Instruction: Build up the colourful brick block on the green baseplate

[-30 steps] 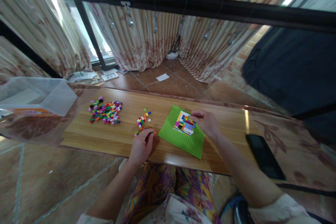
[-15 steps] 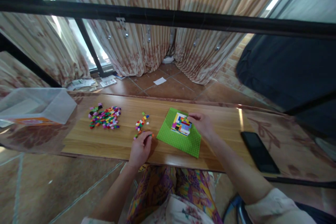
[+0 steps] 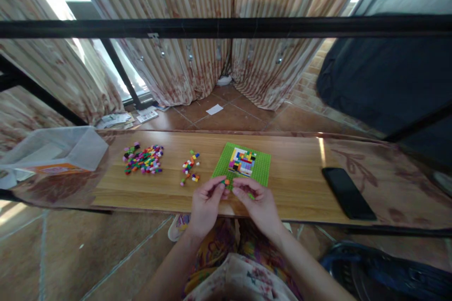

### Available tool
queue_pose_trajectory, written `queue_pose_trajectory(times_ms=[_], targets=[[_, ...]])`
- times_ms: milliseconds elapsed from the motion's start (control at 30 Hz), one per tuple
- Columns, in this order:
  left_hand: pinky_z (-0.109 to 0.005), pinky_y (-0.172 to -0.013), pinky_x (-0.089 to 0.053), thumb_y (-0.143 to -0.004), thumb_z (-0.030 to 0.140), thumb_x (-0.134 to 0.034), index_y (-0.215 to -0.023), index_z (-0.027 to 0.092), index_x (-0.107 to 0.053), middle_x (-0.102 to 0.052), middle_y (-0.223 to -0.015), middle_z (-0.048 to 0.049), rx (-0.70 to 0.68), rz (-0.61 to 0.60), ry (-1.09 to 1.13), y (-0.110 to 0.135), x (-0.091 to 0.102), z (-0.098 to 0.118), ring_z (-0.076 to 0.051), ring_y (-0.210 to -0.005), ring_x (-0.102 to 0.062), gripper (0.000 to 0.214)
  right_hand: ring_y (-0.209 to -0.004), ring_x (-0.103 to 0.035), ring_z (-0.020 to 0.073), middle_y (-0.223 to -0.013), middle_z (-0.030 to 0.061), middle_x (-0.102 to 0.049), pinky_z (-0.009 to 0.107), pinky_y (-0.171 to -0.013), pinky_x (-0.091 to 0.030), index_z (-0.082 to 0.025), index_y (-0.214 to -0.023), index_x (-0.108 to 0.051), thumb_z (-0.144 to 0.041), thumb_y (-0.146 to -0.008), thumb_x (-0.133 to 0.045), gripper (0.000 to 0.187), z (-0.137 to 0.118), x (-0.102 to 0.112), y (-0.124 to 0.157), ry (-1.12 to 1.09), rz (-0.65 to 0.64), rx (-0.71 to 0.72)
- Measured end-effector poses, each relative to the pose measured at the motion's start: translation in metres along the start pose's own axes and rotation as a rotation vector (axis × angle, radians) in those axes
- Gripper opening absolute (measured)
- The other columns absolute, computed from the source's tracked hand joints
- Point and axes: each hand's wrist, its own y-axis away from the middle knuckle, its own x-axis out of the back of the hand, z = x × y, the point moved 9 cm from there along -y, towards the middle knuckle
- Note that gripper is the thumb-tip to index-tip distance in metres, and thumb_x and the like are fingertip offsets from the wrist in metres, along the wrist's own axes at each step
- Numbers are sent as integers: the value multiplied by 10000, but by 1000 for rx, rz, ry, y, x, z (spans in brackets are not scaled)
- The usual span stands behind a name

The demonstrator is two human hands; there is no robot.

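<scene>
Over the near edge of the green baseplate [image 3: 262, 165] my two hands have come close together. My left hand [image 3: 207, 202] is closed in a pinch on small toy bricks [image 3: 226, 182], one of them orange and one dark green or teal. My right hand [image 3: 259, 204] faces it with thumb and fingers pinched; whatever is between them is too small to make out. Just beyond the fingertips, a block of multicoloured bricks [image 3: 242, 162] stands on the baseplate, with a white border and a mixed-colour top.
Left of the baseplate lies a small scatter of loose bricks [image 3: 189, 165], and farther left a larger pile [image 3: 144, 159]. A clear plastic box [image 3: 67, 150] stands at the table's left end. A black phone [image 3: 348, 193] lies at the right. A dark rail [image 3: 226, 28] crosses beyond the wooden table [image 3: 296, 169].
My right hand has left the brick block and moved toward me. My left hand has moved right from the scattered bricks, carrying small bricks, and both hands now meet over the baseplate's near edge.
</scene>
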Motion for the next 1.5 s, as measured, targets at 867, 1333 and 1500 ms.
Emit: queue_pose_trajectory(times_ms=[867,1333,1500], targets=[[-211,-612,-522,-754,270,-663,-835,158,-658,-658,-687,1,168,-174,-24,14,-26,0,-108,-619,-613,139,-662,-583,111,-702,-11,-666,234,-673,-467,-204,-752,-720,-330,-739,-744,128,17,-1,17,-381,-21,-171],[-239,-567,-541,-640,417,-719,-830,149,-636,-647,-698,-1,148,131,-149,-17,56,-39,-119,-582,-613,338,-548,-623,93,-685,28,-702,176,-506,-543,-154,-688,-678,-254,-629,-789,161,64,58,8,-706,234,-440],[-265,-628,-554,-710,432,-660,-875,156,-633,-666,-747,-23,34,155,-327,-32,82,-37,-140,-632,-641,322,-550,-641,92,-675,28,-710,152,-516,-543,-159,-704,-691,-214,-600,-814,171,71,75,-3,-673,284,-421]])
